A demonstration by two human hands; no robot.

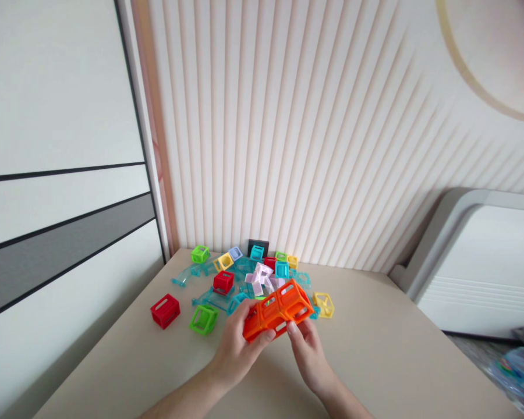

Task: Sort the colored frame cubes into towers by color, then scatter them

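Observation:
A row of joined orange open-frame blocks (282,308) is held tilted above the table, its right end higher. My left hand (240,343) is closed round the left end, thumb along the near side. At the right part, my right hand (308,352) grips from below with its thumb on the near face. Just behind lie a pale lilac piece (259,278) and several clear teal pieces (218,298). A green block (204,319) and a red block (165,311) rest left of my left hand. A yellow block (324,304) lies right of the orange row.
The beige table (367,349) meets a ribbed wall (262,128) at the back. More coloured blocks, including a teal one (282,270) and a red one (223,282), lie scattered there. A white cabinet (61,116) bounds the left; a white-grey panel (498,262) stands at right.

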